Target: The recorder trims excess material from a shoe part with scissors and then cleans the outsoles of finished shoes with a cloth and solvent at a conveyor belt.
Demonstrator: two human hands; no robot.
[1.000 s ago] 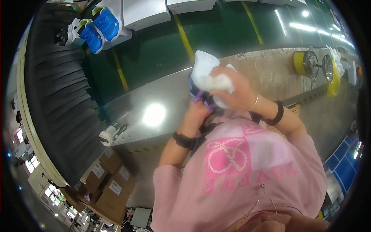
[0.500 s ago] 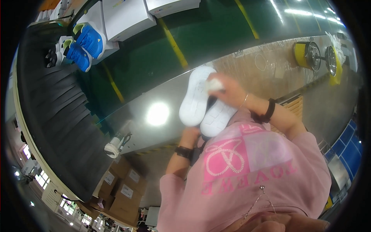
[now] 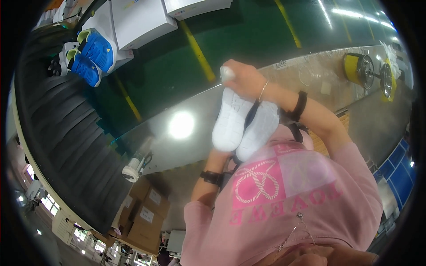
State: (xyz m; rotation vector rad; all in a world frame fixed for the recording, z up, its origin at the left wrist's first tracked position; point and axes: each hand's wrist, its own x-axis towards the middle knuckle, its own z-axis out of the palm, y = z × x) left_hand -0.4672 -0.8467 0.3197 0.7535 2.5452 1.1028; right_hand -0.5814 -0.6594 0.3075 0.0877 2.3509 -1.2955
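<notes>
A pair of shoes is held with the white soles facing up: one white sole (image 3: 230, 122) is on the left, the other white sole (image 3: 259, 128) on the right. My left hand (image 3: 220, 156) grips the pair from the near end, and its fingers are hidden behind the shoes. Closed around a small white wad, which looks like cloth (image 3: 227, 73), my right hand (image 3: 246, 80) is at the far toe end of the left sole. Little shows of the dark uppers beneath.
A shiny metal table (image 3: 177, 146) lies under my hands. On the left runs a black conveyor belt (image 3: 62, 146), with blue sneakers (image 3: 95, 51) and white boxes (image 3: 142, 26) at its far end. Yellow-banded metal cans (image 3: 358, 70) stand right; cardboard boxes (image 3: 148, 221) are stacked low left.
My right hand has moved away and left with the white wad, from mid-sole to the toe end. The shoes have come slightly nearer and turned a little. The blue sneakers have shifted slightly left.
</notes>
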